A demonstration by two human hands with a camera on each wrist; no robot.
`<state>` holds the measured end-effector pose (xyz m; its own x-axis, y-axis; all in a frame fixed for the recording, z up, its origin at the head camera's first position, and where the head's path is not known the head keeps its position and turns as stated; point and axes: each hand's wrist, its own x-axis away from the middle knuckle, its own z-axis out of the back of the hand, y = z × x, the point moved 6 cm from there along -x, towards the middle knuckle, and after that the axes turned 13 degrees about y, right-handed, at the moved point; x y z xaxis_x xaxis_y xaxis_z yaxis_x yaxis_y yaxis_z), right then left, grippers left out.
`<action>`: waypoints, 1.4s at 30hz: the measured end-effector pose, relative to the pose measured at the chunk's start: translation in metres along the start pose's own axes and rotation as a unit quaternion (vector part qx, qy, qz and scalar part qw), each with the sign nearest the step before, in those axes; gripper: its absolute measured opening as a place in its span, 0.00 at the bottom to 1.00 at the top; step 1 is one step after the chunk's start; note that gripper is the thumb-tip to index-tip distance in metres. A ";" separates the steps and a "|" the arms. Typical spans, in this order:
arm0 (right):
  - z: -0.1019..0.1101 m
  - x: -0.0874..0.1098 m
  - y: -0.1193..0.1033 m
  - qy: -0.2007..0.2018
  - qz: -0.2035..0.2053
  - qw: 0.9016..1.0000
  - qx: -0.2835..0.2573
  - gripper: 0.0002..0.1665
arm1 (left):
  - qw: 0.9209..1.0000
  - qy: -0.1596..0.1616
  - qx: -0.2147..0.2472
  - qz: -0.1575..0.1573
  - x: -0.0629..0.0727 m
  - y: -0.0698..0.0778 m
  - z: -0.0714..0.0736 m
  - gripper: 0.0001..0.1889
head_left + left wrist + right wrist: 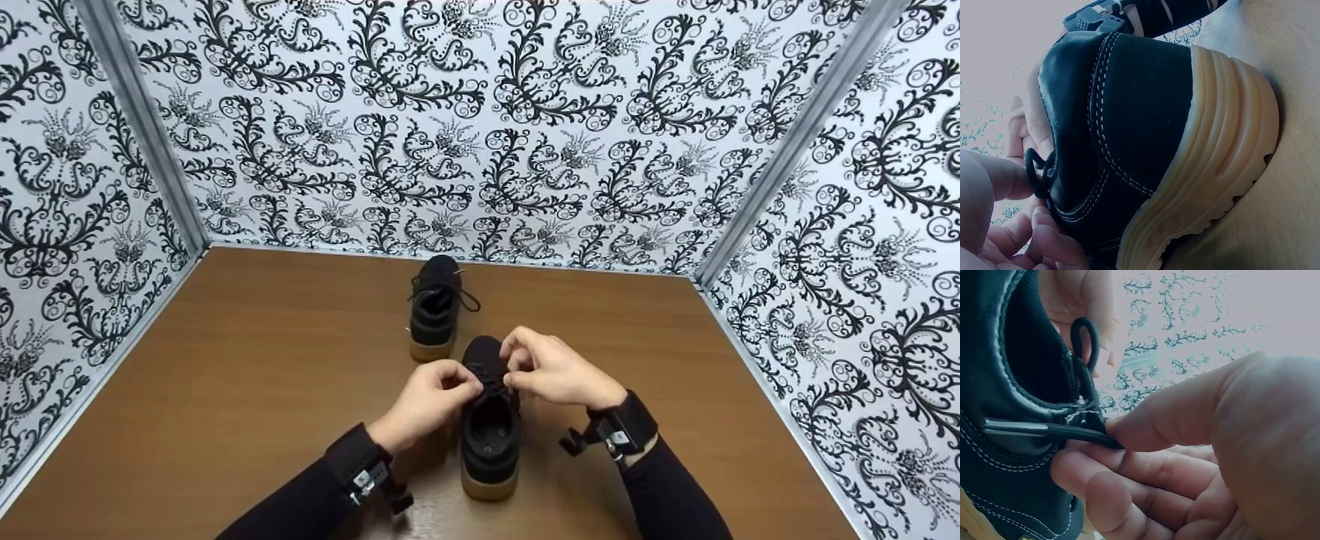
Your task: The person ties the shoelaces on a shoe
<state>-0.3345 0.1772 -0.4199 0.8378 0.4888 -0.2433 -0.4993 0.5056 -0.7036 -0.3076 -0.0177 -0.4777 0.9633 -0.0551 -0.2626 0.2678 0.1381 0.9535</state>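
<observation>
A black shoe (489, 472) with a tan sole stands on the table, toe pointing away from me. My left hand (429, 396) is at the left of its laces, thumb and fingers pinching the black lace (1031, 175), part of which stands up in a small loop. From the right side, my right hand (559, 369) pinches a lace end (1081, 434) between thumb and forefinger. Its shiny metal tip (1013, 427) sticks out over the shoe's collar. Fingers partly cover the knot area, so how the laces cross there is hard to see.
A second black shoe (433, 330) with loose laces stands farther back, slightly left. The brown wooden table (247, 360) is enclosed by patterned black-and-white walls (480, 150) with grey metal corner posts (795, 150). Camera straps (626, 424) sit on both wrists.
</observation>
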 end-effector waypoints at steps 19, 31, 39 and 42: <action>0.001 -0.002 0.001 0.030 0.006 0.999 -0.020 0.08 | 0.997 -0.008 0.054 0.055 -0.006 -0.005 0.000 0.07; 0.001 -0.003 -0.004 0.028 0.026 0.999 -0.013 0.10 | 0.997 -0.003 0.048 0.064 -0.009 -0.007 0.004 0.07; 0.000 -0.001 -0.002 0.027 0.012 0.999 -0.030 0.05 | 0.997 0.005 0.048 0.058 -0.009 -0.007 0.003 0.07; 0.000 -0.002 -0.003 0.025 0.014 0.999 -0.029 0.04 | 0.997 0.004 0.049 0.061 -0.009 -0.007 0.003 0.07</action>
<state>-0.3347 0.1750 -0.4177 0.8343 0.4650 -0.2961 -0.5105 0.4487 -0.7335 -0.3182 -0.0213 -0.4820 0.9889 -0.0352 -0.1444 0.1460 0.0463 0.9882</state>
